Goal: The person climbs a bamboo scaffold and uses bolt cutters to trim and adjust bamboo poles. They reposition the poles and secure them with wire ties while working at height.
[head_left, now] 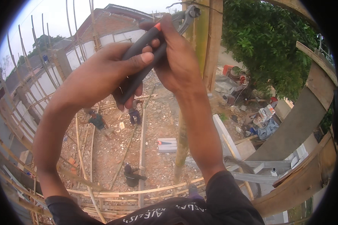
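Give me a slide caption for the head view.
Left hand and right hand grip dark-handled pliers near a wooden post, above rubble-strewn ground.

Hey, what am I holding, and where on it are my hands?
A plier-like tool, by its dark handles: left hand toward their ends, right hand nearer the metal head.

Person in a black cloth T-shirt (pixel 178 217); uneven white printed lettering (pixel 159 214) across its visible part. Left short black sleeve (pixel 69 210) and right short black sleeve (pixel 233 200) plain, hems near the elbows. Left hand (pixel 109 69) and right hand (pixel 179 62) bare, likewise both forearms (pixel 199 127).
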Action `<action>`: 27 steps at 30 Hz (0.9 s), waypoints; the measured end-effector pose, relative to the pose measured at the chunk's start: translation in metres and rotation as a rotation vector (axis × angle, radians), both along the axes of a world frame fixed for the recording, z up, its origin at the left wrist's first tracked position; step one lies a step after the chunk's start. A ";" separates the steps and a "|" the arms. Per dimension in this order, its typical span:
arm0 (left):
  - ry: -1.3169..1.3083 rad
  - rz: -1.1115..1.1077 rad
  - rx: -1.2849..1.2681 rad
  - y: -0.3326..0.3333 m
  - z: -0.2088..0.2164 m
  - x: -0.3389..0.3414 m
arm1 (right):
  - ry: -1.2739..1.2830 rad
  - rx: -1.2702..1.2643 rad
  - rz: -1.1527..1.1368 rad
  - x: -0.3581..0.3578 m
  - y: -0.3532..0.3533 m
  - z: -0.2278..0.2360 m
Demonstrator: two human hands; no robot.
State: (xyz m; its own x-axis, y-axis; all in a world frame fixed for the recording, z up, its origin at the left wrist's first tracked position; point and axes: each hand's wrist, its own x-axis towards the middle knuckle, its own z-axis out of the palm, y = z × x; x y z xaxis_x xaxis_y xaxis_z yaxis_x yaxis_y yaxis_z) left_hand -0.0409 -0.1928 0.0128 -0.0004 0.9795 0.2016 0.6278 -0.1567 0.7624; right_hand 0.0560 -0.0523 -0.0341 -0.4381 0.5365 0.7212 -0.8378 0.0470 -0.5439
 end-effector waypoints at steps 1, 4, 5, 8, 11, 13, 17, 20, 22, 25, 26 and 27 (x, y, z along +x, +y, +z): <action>0.072 0.036 0.015 -0.006 0.006 0.003 | 0.026 0.025 0.015 -0.002 -0.001 0.002; 0.136 0.121 0.109 -0.012 0.026 -0.008 | 0.007 -0.034 0.077 0.006 -0.007 0.012; 0.145 0.154 0.143 -0.011 0.033 -0.013 | 0.016 0.006 0.116 0.008 -0.003 0.012; 0.288 0.191 0.157 -0.017 0.055 -0.006 | 0.079 0.079 0.274 0.002 0.011 0.015; 0.418 0.221 0.193 -0.014 0.070 0.002 | 0.207 -0.062 0.332 -0.008 0.010 0.014; 0.462 0.186 0.143 -0.004 0.083 0.010 | 0.253 -0.094 0.344 -0.009 0.014 0.014; 0.563 0.299 -0.040 -0.023 0.122 0.046 | 0.402 -0.099 0.490 -0.017 0.001 0.031; 0.681 0.275 -0.066 -0.024 0.134 0.057 | 0.401 -0.177 0.439 -0.022 -0.006 0.041; 0.745 0.272 -0.057 -0.021 0.134 0.063 | 0.435 -0.190 0.477 -0.022 -0.006 0.041; 0.846 0.277 -0.036 -0.020 0.133 0.070 | 0.504 -0.186 0.575 -0.022 -0.008 0.043; 0.891 0.284 -0.015 -0.018 0.131 0.071 | 0.542 -0.145 0.627 -0.025 -0.009 0.045; 0.950 0.294 0.024 -0.016 0.129 0.071 | 0.532 -0.152 0.611 -0.026 -0.010 0.047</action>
State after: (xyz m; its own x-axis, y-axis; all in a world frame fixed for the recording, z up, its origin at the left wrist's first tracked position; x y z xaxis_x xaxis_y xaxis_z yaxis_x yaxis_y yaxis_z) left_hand 0.0300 -0.2087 0.1415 -0.0703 0.9620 0.2639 0.9925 0.0940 -0.0785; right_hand 0.0297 -0.0618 0.0127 -0.3051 0.4231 0.8531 -0.8394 -0.5427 -0.0311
